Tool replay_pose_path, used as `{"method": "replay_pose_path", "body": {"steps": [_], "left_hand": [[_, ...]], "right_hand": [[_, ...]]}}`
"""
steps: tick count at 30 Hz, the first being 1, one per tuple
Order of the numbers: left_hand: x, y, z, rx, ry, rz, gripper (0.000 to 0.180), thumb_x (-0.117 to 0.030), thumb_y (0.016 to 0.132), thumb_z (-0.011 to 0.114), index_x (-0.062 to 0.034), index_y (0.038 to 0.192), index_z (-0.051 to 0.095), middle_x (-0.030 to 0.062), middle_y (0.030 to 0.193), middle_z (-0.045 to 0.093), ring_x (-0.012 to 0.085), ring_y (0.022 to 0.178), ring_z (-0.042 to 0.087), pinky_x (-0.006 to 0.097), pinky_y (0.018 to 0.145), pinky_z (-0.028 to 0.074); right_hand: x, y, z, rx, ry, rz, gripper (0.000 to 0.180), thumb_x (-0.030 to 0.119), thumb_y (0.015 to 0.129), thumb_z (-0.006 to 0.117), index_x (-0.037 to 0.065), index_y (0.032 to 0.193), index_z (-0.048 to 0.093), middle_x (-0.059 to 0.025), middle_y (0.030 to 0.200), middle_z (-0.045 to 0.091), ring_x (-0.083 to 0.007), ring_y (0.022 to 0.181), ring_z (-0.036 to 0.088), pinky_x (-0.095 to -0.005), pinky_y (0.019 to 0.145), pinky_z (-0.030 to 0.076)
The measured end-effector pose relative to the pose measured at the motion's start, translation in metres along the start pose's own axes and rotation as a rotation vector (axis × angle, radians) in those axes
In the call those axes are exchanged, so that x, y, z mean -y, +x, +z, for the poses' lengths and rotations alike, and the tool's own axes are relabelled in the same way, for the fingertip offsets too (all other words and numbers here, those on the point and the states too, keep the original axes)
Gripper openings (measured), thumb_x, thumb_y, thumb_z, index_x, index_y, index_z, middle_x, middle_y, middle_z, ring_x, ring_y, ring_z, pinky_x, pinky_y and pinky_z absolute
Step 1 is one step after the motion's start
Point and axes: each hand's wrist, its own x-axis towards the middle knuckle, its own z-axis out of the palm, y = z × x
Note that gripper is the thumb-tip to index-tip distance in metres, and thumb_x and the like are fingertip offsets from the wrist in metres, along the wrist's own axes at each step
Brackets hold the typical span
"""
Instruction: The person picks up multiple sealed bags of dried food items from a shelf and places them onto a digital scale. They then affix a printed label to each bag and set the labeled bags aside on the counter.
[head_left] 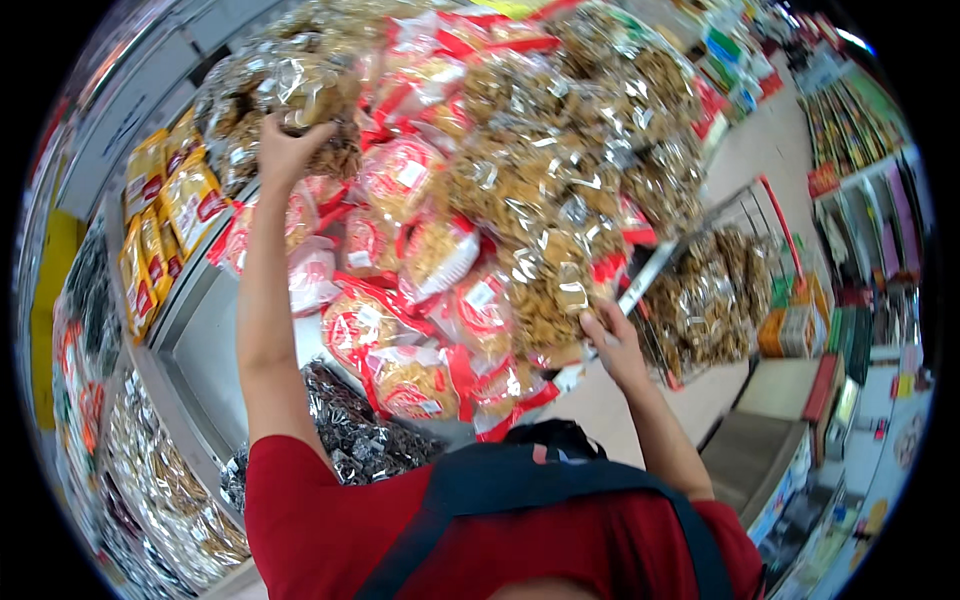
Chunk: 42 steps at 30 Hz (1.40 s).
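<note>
My left hand reaches to the far left of the display, thumb and fingers curved round the near side of a clear bag of brown dried food. Some of its fingers are hidden by the bag. Lower on the right, my right hand has its thumb and fingers at the near corner of another clear bag of brown dried pieces, which lies on a heap of similar bags. Between my hands spread several red-and-clear packets of pale, round food. Glare and blur hide the finer contents.
Yellow packets stand at the left beside a bare metal tray. Dark wrapped pieces lie close to my body. Right of the display is a wire shopping basket with a red rim, holding brown bags. Shelves line the far right.
</note>
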Motion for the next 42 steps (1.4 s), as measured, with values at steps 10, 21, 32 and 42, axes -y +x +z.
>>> {"method": "replay_pose_path", "body": {"steps": [10, 21, 32, 42], "left_hand": [[-0.13, -0.192, 0.075, 0.583, -0.98, -0.518, 0.063, -0.023, 0.077, 0.071, 0.0004, 0.13, 0.045, 0.01, 0.114, 0.061, 0.0194, 0.099, 0.061, 0.033, 0.089, 0.048], [-0.162, -0.243, 0.105, 0.528, -1.108, -0.648, 0.074, -0.033, 0.08, 0.072, -0.0088, 0.139, 0.033, 0.0082, 0.128, 0.052, 0.0208, 0.115, 0.053, 0.039, 0.097, 0.045], [-0.165, -0.259, 0.13, 0.606, -1.22, -0.709, 0.09, -0.019, 0.074, 0.078, -0.0104, 0.141, 0.019, 0.0117, 0.129, 0.047, 0.023, 0.116, 0.05, 0.039, 0.097, 0.045], [-0.194, -0.261, 0.089, 0.478, -1.141, -0.6, 0.088, -0.013, 0.072, 0.078, -0.0032, 0.14, 0.024, 0.0123, 0.125, 0.052, 0.0235, 0.113, 0.053, 0.037, 0.098, 0.044]], "right_hand": [[0.016, 0.135, -0.036, -0.334, 0.203, 0.12, 0.071, 0.048, 0.082, 0.068, -0.003, 0.127, 0.049, -0.0159, 0.122, 0.056, -0.0224, 0.112, 0.053, -0.0321, 0.095, 0.041], [0.036, 0.212, -0.033, -0.007, -0.055, 0.257, 0.117, 0.068, 0.064, 0.071, -0.005, 0.143, 0.027, -0.02, 0.145, 0.037, -0.0292, 0.135, 0.033, -0.0412, 0.11, 0.025], [0.064, 0.176, 0.029, -0.061, -0.24, -0.178, 0.079, 0.057, 0.069, 0.069, 0.007, 0.128, 0.052, -0.0211, 0.115, 0.063, -0.0383, 0.108, 0.058, -0.0431, 0.094, 0.044], [0.097, 0.141, 0.037, -0.102, 0.029, -0.427, 0.05, 0.033, 0.071, 0.077, 0.006, 0.11, 0.061, -0.0145, 0.099, 0.068, -0.0298, 0.092, 0.065, -0.038, 0.083, 0.049]]}}
